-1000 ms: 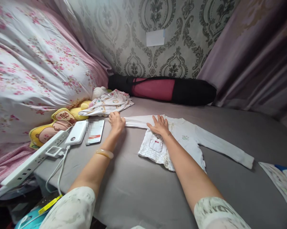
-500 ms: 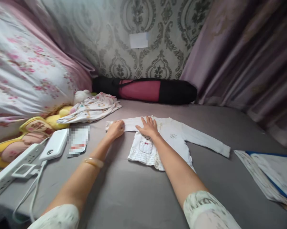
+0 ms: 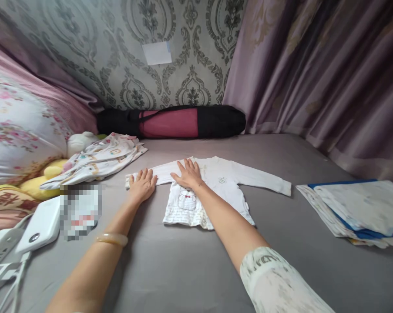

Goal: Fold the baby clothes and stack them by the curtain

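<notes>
A small white long-sleeved shirt (image 3: 222,191) lies spread on the grey bed sheet, with a bear print and a tiny red bow on its front. My left hand (image 3: 143,186) rests flat on the sleeve at the left, close to the cuff, fingers spread. Near the left shoulder of the shirt, my right hand (image 3: 188,174) presses down with its fingers apart. The sleeve on the right stretches out untouched. Part of the shirt's front is hidden under my right forearm.
Folded clothes (image 3: 362,208) are stacked at the right. A crumpled printed garment (image 3: 101,156) lies at the left by plush toys. Closer are a white power bank (image 3: 41,224), a power strip (image 3: 2,245) and a blurred packet (image 3: 80,213). A black-and-red long bag (image 3: 170,123) lines the wall.
My left hand has gone from closed on the sleeve to lying flat with fingers spread. My right hand stays on the shirt. The view has shifted to the right.
</notes>
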Demonstrator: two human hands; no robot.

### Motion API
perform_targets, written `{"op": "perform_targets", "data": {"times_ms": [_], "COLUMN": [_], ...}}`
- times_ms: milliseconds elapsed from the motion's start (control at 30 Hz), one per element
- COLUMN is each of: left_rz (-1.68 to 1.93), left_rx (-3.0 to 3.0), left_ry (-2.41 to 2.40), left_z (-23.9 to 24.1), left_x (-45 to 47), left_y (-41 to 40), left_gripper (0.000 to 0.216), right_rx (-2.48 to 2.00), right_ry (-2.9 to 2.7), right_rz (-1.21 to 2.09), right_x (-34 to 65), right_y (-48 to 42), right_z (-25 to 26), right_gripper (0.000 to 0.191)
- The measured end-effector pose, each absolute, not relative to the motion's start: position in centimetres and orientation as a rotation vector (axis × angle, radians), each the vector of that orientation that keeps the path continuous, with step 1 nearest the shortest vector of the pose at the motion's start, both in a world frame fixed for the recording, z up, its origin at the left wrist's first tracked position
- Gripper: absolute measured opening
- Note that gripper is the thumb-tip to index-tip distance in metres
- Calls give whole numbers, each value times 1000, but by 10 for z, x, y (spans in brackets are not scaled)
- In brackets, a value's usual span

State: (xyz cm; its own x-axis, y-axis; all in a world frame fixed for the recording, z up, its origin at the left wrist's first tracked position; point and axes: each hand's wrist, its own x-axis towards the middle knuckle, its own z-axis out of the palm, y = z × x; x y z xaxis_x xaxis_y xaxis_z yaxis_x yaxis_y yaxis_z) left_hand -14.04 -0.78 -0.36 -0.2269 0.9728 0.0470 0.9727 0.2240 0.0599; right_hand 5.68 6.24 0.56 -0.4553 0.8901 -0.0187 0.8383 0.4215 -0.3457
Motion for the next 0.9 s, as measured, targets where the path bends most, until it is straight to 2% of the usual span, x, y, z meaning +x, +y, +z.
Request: {"op": "perform_targets", "data": {"times_ms": [133, 300, 400, 533, 633, 767, 900], "left_rz": [120, 491, 607, 524, 389, 273, 187], "left_rx": [2048, 2279, 2301, 1967, 1790, 1760, 1736], "left_ry": [2454, 2517, 2501, 2469, 2335, 2225, 2209], "left_z": [-10, -4, 7, 21, 29, 34, 39], "left_x": [-141, -132, -122, -107, -95, -80, -65], "left_y": [-9, -20, -35, -59, -79, -99, -108], "left_gripper": [58, 53, 44, 38, 43, 50, 52], "right_rx": [-1483, -1375, -1275, -1432, -1628, -1928, -2107], "right_ry": [-2478, -2317, -2120, -1876, -1758, -1696, -1942], "right_rz": [463, 766, 671, 601, 711, 881, 741], "right_x": [56, 75, 115, 196, 252, 291, 291], "right_y": [65, 72, 67, 42, 14, -26, -58], "right_z": [1, 18, 30, 35, 33, 29, 32], "right_gripper": [74, 67, 58, 31, 21, 23, 37]}}
